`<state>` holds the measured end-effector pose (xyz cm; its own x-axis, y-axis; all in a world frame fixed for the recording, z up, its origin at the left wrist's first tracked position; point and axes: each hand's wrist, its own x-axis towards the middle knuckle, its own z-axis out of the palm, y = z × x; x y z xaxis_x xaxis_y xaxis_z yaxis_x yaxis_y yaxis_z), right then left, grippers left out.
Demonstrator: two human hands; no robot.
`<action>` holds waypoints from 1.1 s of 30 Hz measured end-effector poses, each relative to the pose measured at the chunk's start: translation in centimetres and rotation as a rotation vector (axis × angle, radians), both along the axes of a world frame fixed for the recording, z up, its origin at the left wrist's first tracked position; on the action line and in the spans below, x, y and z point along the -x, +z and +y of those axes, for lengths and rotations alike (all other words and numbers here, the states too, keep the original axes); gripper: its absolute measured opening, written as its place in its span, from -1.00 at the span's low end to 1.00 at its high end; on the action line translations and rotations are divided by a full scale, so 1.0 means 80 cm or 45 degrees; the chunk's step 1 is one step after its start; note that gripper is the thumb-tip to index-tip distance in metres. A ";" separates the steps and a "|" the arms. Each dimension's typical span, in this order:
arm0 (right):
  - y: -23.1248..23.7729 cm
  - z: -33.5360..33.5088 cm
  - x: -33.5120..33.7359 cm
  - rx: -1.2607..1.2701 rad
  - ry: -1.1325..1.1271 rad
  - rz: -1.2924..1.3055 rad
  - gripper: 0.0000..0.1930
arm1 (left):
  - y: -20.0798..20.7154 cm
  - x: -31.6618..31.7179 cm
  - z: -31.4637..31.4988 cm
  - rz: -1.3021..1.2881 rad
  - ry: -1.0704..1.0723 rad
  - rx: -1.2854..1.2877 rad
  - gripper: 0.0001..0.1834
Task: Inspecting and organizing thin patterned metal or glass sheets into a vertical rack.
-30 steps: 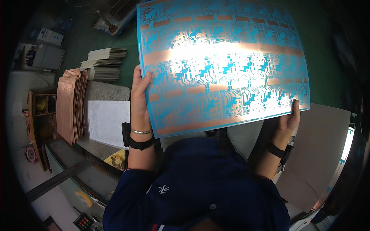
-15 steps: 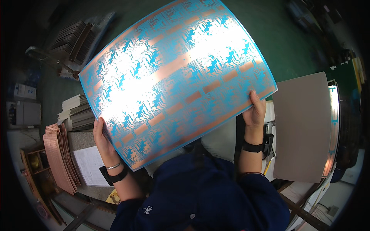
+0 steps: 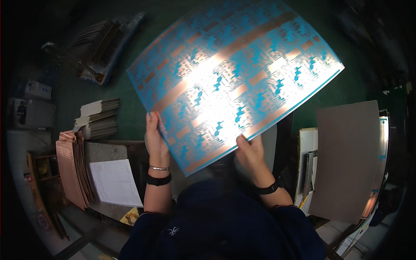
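Observation:
A large printed circuit board panel [image 3: 236, 82], blue with copper-coloured traces and bands, is held up tilted in front of me. Bright glare washes out its middle and right side. My left hand [image 3: 157, 141] grips its left edge, the fingertips showing at the rim. Along the near edge, my right hand [image 3: 252, 156] pinches the panel with the thumb on the upper face; its other fingers are mostly hidden underneath. Both hands are closed on the board.
Left, copper-coloured sheets [image 3: 69, 171] stand beside a white paper sheet [image 3: 116, 183]. Stacked grey-white panels [image 3: 99, 117] lie behind them. A rack of boards [image 3: 93, 45] sits far left. At right stands a large grey-brown sheet [image 3: 346, 160] with another blue-and-copper panel [image 3: 381, 164] behind it.
The panel has shifted to the right and tilted, moving the glare across it. My right hand has slid from the right corner to the middle of the near edge.

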<state>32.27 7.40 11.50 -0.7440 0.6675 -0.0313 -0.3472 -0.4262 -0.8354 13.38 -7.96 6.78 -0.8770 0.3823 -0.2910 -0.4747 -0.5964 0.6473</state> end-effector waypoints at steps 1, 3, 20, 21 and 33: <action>-0.007 -0.022 0.006 -0.068 -0.035 -0.026 -0.36 | -0.004 -0.009 0.026 0.024 -0.081 -0.051 -0.94; -0.012 -0.026 0.008 0.055 -0.310 -0.214 -0.43 | -0.005 -0.030 0.076 -0.177 -0.092 -0.142 -0.91; 0.024 0.174 0.071 -0.969 -0.423 -0.741 -0.78 | -0.196 0.066 0.160 0.705 -0.510 1.118 -0.83; 0.020 0.176 0.075 -0.943 -0.404 -0.769 -0.78 | -0.202 0.069 0.166 0.691 -0.516 1.121 -0.83; 0.018 0.190 0.081 -1.070 -0.523 -0.895 -0.83 | -0.214 0.052 0.274 1.304 -0.349 1.342 -0.71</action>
<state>25.75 22.59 12.94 -0.4624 0.8601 0.2156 0.3200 0.3886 -0.8641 9.22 13.96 -10.34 -0.8038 0.5757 0.1499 0.4225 0.3749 0.8252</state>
